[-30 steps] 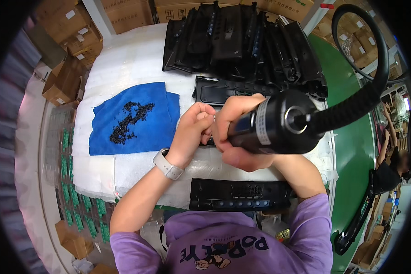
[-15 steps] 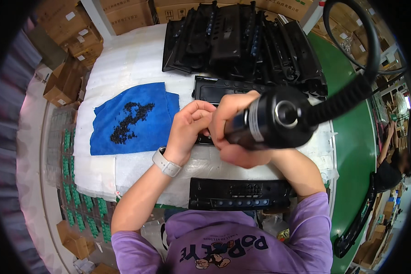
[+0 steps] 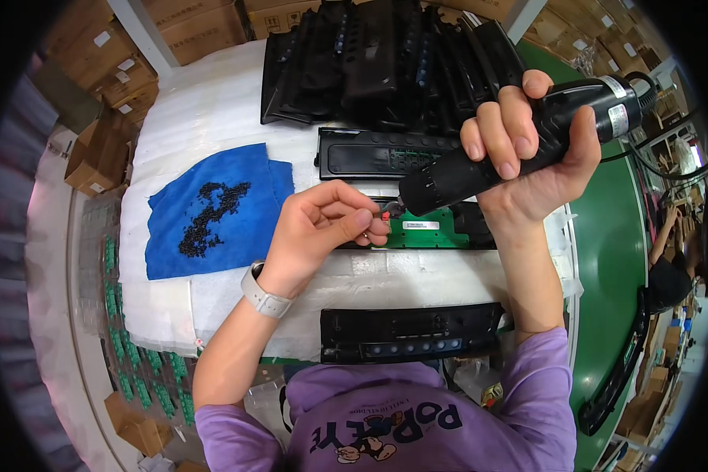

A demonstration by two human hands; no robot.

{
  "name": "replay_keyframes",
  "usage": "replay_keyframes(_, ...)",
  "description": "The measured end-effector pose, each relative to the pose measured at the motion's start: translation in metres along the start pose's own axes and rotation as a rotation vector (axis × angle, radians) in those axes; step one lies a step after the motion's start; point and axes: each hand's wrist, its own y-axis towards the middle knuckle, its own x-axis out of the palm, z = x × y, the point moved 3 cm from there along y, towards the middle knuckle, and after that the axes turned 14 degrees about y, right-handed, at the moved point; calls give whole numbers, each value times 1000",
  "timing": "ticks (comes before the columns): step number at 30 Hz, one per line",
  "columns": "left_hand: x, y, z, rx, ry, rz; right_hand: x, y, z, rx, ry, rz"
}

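The head view looked down on a counter (image 3: pixel 212 110) padded with white foam sheet, with cardboard boxes (image 3: pixel 102 149) stacked beyond its left edge and a green floor strip (image 3: pixel 606 259) along the right.

At the middle of the counter lay a black panel with a green circuit board (image 3: pixel 436 234) seated in it. The right hand (image 3: pixel 527 165) was clenched around a black electric screwdriver (image 3: pixel 519 145), its cable trailing off to the upper right and its tip angled down to the board's left end. The left hand (image 3: pixel 322 228) was pinched shut just beside that tip, thumb and fingers together as if steadying a small screw; the screw itself was too small to make out. By the look of it, the step in hand was seating a screw into the board, and the move to follow would call for the bit held square on the screw head while the pinch let go.

A blue cloth (image 3: pixel 212 208) with a scatter of small black screws (image 3: pixel 208 216) lay to the left, within reach of the left hand. A second black panel (image 3: pixel 385 153) lay just behind the board, partly hidden by the screwdriver, and a heap of more black panels (image 3: pixel 385 63) stood further back. Another panel (image 3: pixel 413 334) sat at the near edge, beneath the forearms, and did not obstruct the tip.
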Motion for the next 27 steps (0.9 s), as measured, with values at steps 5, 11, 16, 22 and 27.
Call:
replay_keyframes(5, 5, -2, 1, -15, -35, -44, -3, -1, -1, 19, 26, 67)
replay_keyframes(11, 8, -3, -1, -43, -33, -35, 0, -6, 4, 40, -33, 160)
replay_keyframes(16, 12, -1, -3, -47, -30, -64, 7, -8, -1, 25, -75, 262)
replay_keyframes(22, 17, -4, 21, 367, 900, 75, -2, -24, -22, 153, -136, 204)
replay_keyframes(27, 30, -1, 4, 618, 1297, -36, -14, -56, -60, 134, -639, 79)
